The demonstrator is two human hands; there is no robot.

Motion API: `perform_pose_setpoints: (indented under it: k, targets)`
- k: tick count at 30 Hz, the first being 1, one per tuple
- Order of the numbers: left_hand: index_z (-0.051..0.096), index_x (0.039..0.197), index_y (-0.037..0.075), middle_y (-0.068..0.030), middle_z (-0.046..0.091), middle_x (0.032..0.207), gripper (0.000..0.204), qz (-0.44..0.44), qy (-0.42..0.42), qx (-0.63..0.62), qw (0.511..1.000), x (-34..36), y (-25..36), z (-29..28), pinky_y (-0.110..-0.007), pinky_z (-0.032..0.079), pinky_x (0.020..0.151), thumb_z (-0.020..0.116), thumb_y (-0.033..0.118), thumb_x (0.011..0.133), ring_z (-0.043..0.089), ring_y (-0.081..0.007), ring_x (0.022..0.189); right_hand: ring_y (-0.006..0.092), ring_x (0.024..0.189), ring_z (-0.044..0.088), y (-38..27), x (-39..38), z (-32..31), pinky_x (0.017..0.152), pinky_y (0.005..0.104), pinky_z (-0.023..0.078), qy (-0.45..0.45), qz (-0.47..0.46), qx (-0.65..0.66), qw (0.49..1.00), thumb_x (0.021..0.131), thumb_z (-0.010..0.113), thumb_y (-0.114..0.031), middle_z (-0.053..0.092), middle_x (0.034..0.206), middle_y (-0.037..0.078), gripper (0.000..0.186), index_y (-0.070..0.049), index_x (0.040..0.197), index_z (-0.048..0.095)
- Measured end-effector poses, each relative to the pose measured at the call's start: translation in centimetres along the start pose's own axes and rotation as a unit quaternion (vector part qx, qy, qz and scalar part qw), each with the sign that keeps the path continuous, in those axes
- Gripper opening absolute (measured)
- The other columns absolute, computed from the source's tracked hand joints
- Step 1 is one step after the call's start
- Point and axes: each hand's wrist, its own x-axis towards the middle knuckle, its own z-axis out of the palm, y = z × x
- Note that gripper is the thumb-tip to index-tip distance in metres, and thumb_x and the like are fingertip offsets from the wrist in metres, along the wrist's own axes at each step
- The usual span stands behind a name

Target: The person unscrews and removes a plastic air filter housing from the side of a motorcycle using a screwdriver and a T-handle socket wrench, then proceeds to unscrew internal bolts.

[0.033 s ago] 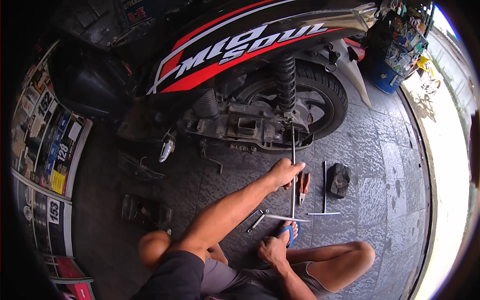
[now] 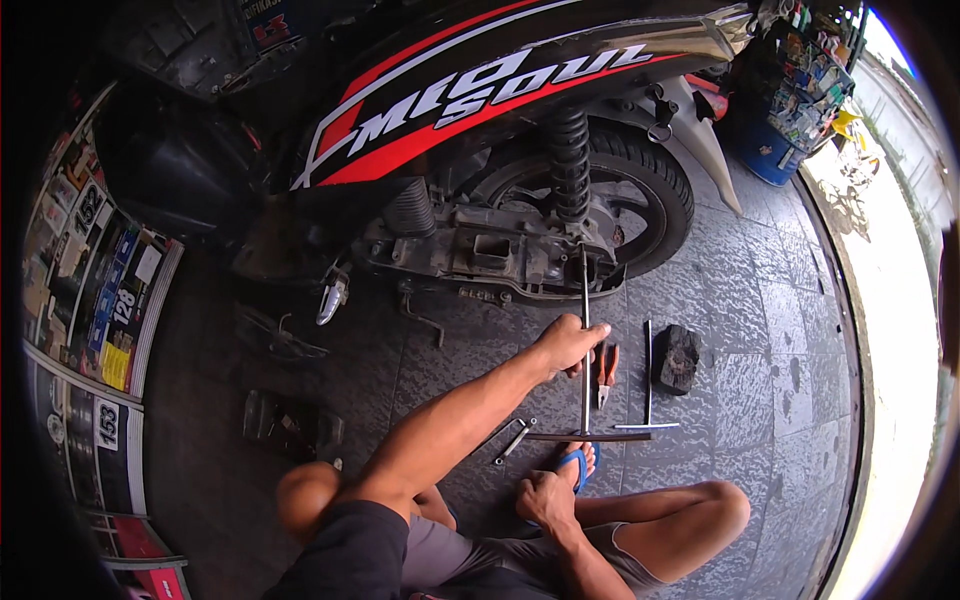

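Note:
My left hand [image 2: 572, 345], arm stretched forward, is closed around the long shaft of a T-handle wrench [image 2: 586, 400]. The wrench's far end reaches into the rear of the open drive case [image 2: 490, 250] on a scooter [image 2: 470, 110]. Its crossbar lies near my sandalled foot [image 2: 580, 465]. My right hand [image 2: 548, 498] rests low beside that foot with fingers curled; what they hold, if anything, is hidden. Just right of the shaft lie orange-handled pliers [image 2: 607, 375], and a small wrench [image 2: 514, 440] is on the floor to its left.
Another T-handle wrench [image 2: 649, 370] and a dark block [image 2: 680, 360] lie on the tiles at right. The rear wheel [image 2: 670, 200] stands behind the case. A blue drum [image 2: 770, 155] is at the far right. Shelves of boxes [image 2: 110, 290] line the left; a dark tray [image 2: 290, 425] sits nearer.
The crossbar of the held T-handle wrench has turned and now looks darker and reaches farther right. Both hands keep their places.

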Motion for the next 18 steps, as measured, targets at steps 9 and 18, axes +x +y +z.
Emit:
perform_pose_setpoints:
  k: [9, 18]
  targets:
    - [0.057, 0.084, 0.004, -0.0052, 0.054, 0.061, 0.038, 0.015, 0.017, -0.035, 0.999, 0.5, -0.1, -0.2, -0.026, 0.037, 0.034, 0.062, 0.04, 0.096, 0.046, -0.0091, 0.041, 0.044, 0.092, 0.066, -0.4, -3.5, -3.8, 0.082, 0.0503, 0.051, -0.117, -0.239, 0.145, 0.953, 0.09, 0.053, -0.024, 0.069, 0.093, 0.026, 0.029, -0.003, 0.104, 0.068]
    - [0.056, 0.083, 0.006, -0.0062, 0.055, 0.058, 0.048, 0.052, 0.046, -0.135, 0.988, 1.0, -1.1, 0.1, -0.024, 0.032, 0.034, 0.052, 0.05, 0.099, 0.044, -0.0087, 0.039, 0.0296, 0.099, 0.065, -0.1, -4.8, -6.7, 0.088, 0.0369, 0.049, -0.181, -0.176, 0.284, 0.925, 0.096, 0.052, -0.016, 0.069, 0.099, 0.018, 0.032, 0.002, 0.12, 0.062]
